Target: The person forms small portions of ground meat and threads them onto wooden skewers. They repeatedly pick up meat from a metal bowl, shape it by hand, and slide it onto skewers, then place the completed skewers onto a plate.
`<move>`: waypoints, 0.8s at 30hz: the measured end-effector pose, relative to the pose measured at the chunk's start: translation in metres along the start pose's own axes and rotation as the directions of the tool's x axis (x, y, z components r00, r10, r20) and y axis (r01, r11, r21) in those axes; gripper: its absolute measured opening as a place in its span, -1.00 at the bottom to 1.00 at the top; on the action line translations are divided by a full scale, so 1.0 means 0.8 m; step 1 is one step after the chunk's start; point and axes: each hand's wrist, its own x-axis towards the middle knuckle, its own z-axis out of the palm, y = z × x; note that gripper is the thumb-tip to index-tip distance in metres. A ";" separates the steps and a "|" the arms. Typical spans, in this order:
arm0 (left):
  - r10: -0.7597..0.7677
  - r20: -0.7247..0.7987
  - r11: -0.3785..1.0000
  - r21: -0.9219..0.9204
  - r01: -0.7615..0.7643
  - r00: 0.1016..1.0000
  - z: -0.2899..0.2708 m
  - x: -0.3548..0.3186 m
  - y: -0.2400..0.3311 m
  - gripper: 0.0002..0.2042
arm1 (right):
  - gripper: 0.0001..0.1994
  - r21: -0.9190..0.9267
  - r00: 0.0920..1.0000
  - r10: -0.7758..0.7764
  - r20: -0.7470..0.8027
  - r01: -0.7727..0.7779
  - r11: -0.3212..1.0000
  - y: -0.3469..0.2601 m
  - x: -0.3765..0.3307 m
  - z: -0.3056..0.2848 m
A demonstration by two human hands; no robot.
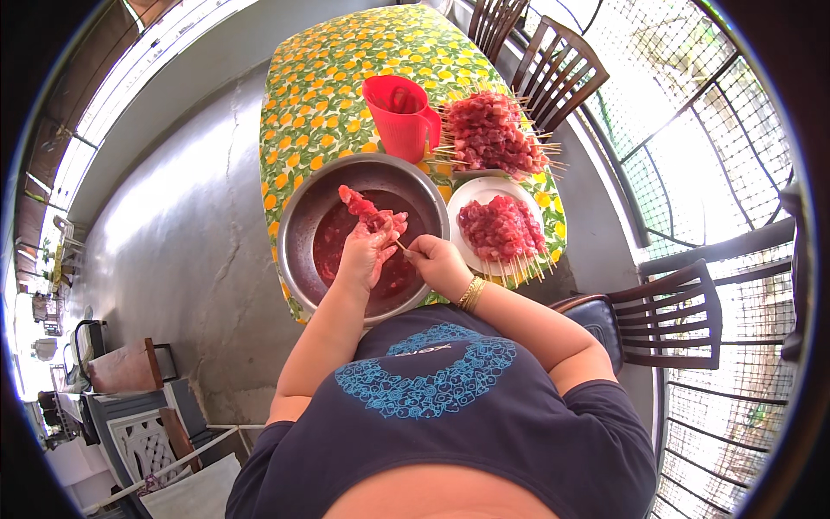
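Fingers (422,246) of the right hand (441,265) are pinched tight on the near end of a thin stick (400,246). The left hand (367,251) has its fingers curled almost closed around some red meat (356,201). The stick and meat make a slanting line, with the meat end pointing toward the table's (290,95) far left corner. They are above a big bowl (296,212) near the table's near left corner.
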 end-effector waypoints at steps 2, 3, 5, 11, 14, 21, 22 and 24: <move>0.002 0.039 0.996 0.093 -0.005 0.999 -0.003 -0.003 -0.003 -0.54 | -0.83 0.030 1.000 0.018 -0.008 -0.018 0.999 0.006 0.000 -0.002; 0.003 0.063 0.990 0.138 -0.011 0.998 -0.006 -0.005 -0.005 -0.52 | -0.83 0.059 0.999 0.035 -0.018 -0.034 0.998 0.011 0.000 -0.005; -0.062 0.066 0.971 0.236 0.045 0.996 -0.022 -0.008 -0.013 -0.48 | -0.83 0.124 0.997 0.053 -0.057 -0.045 0.991 0.023 -0.002 -0.016; 0.042 0.009 0.655 0.754 -0.035 0.999 -0.102 0.016 -0.041 -0.55 | -0.90 0.082 0.939 0.066 -0.337 -0.040 0.996 0.082 -0.043 -0.092; 0.051 -0.068 0.426 0.904 0.040 0.996 -0.138 0.030 -0.040 -0.58 | -0.88 -0.243 0.907 -0.004 -0.421 -0.109 0.964 0.103 -0.063 -0.112; 0.310 0.030 -0.149 0.989 0.017 0.950 -0.161 0.122 -0.033 -0.43 | -0.87 -0.806 0.933 0.162 -0.322 -0.360 0.469 0.115 -0.057 -0.101; 0.333 0.025 -0.156 0.987 0.029 0.943 -0.158 0.137 -0.030 -0.40 | -0.87 -0.821 0.931 0.189 -0.313 -0.365 0.438 0.113 -0.054 -0.096; 0.348 0.014 -0.164 0.985 0.046 0.937 -0.147 0.155 -0.022 -0.35 | -0.87 -0.811 0.942 0.181 -0.282 -0.335 0.479 0.109 -0.047 -0.092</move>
